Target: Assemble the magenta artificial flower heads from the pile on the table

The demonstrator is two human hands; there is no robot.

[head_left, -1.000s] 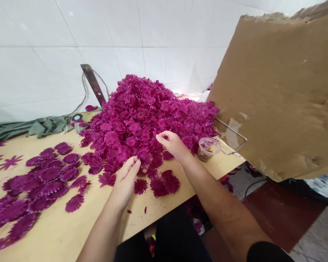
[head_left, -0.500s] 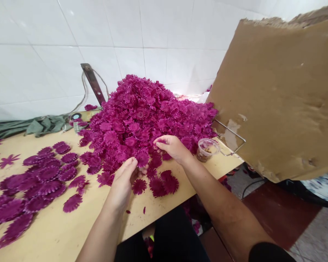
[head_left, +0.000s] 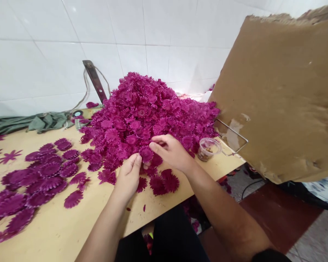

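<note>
The left forearm (head_left: 105, 222) slants up and inward to the left grip (head_left: 128, 173), its thumb pressed down, the fingers curled beneath. The right forearm (head_left: 224, 205) reaches in from the lower right; the right grip (head_left: 172, 151) sits farther forward, fingers bent above the thumb. The hands stay apart, close together.

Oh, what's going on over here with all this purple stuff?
A person is handling magenta artificial-looking flower pieces at a table. The left hand pinches one flower piece, and the right hand is close beside it; whether that one grips anything is unclear. A big heap of flower pieces rises just beyond, and overlapping flower pieces lie to the left. A clear plastic cup stands at the heap's right.
</note>
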